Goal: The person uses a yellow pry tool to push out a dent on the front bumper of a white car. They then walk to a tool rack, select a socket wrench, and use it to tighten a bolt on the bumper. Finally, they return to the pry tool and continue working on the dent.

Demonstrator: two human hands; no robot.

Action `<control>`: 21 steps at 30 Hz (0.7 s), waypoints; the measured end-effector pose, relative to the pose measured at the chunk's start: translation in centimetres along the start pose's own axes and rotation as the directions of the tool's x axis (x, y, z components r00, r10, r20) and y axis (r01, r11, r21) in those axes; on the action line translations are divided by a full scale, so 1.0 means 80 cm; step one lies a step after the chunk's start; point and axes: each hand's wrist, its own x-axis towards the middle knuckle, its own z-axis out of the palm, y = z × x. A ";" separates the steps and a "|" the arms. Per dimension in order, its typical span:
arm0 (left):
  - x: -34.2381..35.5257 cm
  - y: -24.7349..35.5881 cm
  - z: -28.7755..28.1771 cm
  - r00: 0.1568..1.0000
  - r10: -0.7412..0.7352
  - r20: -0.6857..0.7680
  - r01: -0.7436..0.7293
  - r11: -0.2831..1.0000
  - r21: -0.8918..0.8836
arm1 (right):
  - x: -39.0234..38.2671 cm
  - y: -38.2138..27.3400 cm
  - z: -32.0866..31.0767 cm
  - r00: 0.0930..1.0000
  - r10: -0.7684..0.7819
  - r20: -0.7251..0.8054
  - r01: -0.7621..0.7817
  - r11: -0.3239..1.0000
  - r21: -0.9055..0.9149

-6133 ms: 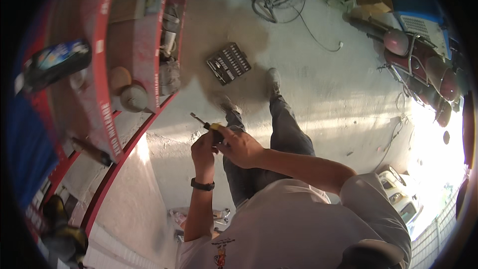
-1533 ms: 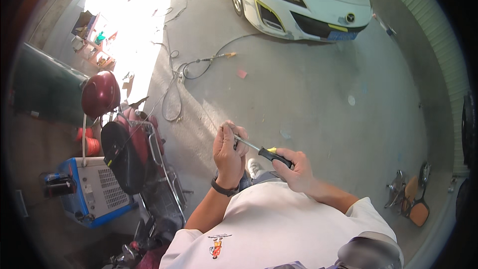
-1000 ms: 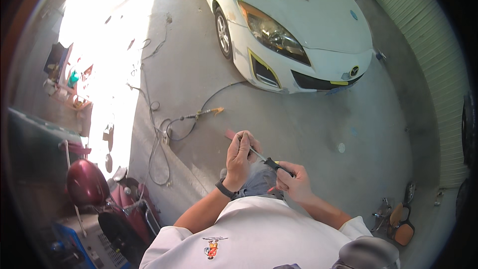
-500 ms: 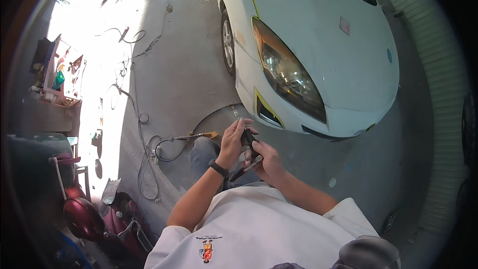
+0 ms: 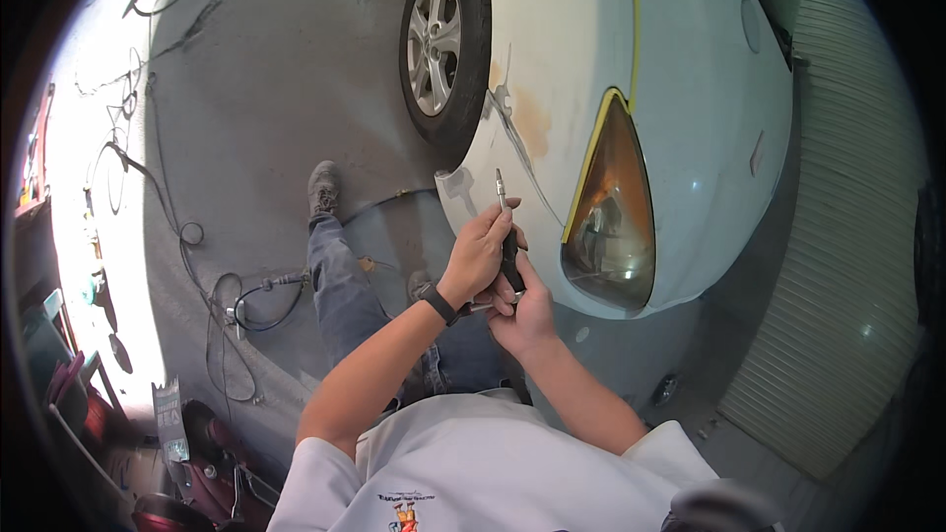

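Concrete garage floor (image 5: 256, 118), white car (image 5: 680, 89) close ahead. Screwdriver (image 5: 506, 236) upright, metal tip up, just before car's front corner beside amber headlight (image 5: 611, 217). Left hand (image 5: 480, 256) wrapped round shaft. Right hand (image 5: 522, 310) closed on dark handle below, apparently. Front wheel (image 5: 443, 39) beyond; hoses (image 5: 246, 300) on floor left.

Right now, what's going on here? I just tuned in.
A person stands beside the front corner of a white car, holding a screwdriver in both hands. The left hand wraps the black handle from above, and the right hand grips it from below. The metal shaft points up toward the bumper, near the yellowed headlight. Hoses lie on the concrete floor behind.
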 end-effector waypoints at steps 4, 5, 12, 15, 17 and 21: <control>0.061 0.020 -0.043 0.988 -0.126 0.086 0.130 0.990 -0.046 | 0.050 0.005 0.041 0.990 -0.041 -0.131 0.044 0.999 0.019; 0.071 0.024 -0.049 0.985 -0.140 0.103 0.143 0.989 -0.027 | 0.059 0.005 0.048 0.994 -0.058 -0.093 0.062 0.997 0.037; 0.124 0.036 -0.062 0.968 -0.171 0.182 0.179 0.984 -0.025 | 0.093 -0.016 0.081 0.982 -0.078 -0.172 0.074 0.997 -0.028; 0.133 0.033 -0.064 0.966 -0.186 0.181 0.193 0.981 -0.021 | 0.098 -0.018 0.087 0.976 -0.081 -0.200 0.078 0.997 -0.025; 0.134 0.030 -0.064 0.966 -0.185 0.183 0.188 0.982 -0.001 | 0.099 -0.017 0.087 0.973 -0.077 -0.219 0.074 0.997 -0.024; 0.137 0.025 -0.060 0.974 -0.140 0.179 0.139 0.990 0.016 | 0.100 -0.018 0.078 0.971 -0.076 -0.225 0.069 0.997 -0.043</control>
